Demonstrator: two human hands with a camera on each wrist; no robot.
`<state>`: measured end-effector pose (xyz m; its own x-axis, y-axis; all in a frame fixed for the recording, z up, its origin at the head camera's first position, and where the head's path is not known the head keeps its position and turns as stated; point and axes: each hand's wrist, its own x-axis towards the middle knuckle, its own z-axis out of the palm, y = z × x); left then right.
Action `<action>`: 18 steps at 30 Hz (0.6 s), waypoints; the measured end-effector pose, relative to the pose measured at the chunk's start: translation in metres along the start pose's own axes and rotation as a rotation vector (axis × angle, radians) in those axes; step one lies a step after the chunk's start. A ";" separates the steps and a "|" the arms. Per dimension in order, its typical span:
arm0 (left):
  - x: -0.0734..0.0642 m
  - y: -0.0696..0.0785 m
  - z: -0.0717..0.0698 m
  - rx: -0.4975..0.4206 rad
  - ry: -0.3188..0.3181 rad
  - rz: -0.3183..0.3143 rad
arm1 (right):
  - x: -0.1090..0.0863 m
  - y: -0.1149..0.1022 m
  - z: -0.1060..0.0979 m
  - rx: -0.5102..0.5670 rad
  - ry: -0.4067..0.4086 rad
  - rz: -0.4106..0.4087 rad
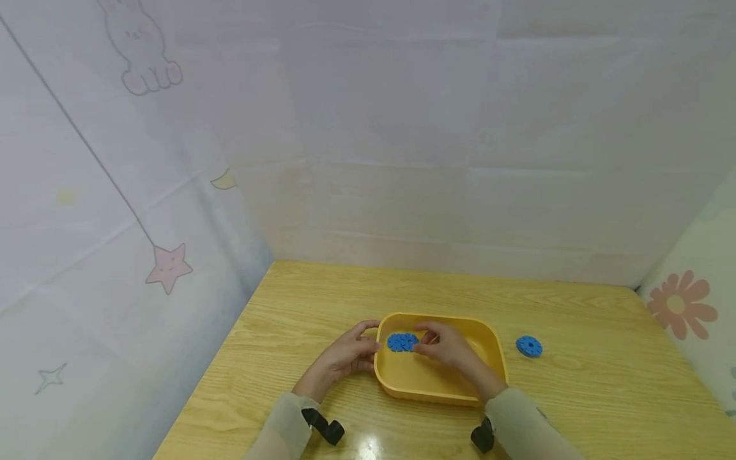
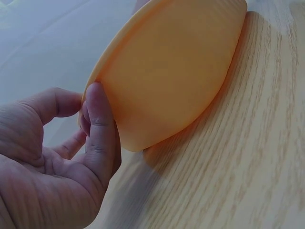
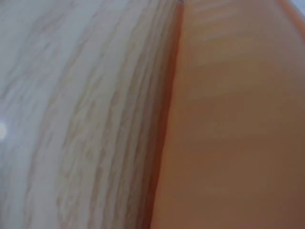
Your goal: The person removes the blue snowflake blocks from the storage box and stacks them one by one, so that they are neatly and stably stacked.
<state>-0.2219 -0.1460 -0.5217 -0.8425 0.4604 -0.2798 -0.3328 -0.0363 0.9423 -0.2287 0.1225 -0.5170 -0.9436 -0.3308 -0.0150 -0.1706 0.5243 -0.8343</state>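
Yellow tray (image 1: pixel 399 375): left hand (image 1: pixel 347 353) pinches its rim; right hand (image 1: pixel 448 345), fingers bent at blue discs (image 1: pixel 396 343) inside, grip cannot be confirmed.

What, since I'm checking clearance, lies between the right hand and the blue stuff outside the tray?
The head view shows tray floor, right wall, then bare tabletop.

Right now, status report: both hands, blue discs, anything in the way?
Left hand gripping yellow tray by left end. Right hand in it, at blue discs; hold unclear. Another blue disc on table, right of tray. No obstruction visible.
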 end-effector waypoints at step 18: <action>0.003 -0.002 -0.002 -0.026 -0.014 -0.003 | 0.011 0.004 0.017 -0.156 -0.005 0.091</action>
<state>-0.2242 -0.1462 -0.5242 -0.8355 0.4728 -0.2799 -0.3463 -0.0577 0.9363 -0.2353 0.1077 -0.5298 -0.9559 -0.2798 -0.0893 -0.1267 0.6671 -0.7341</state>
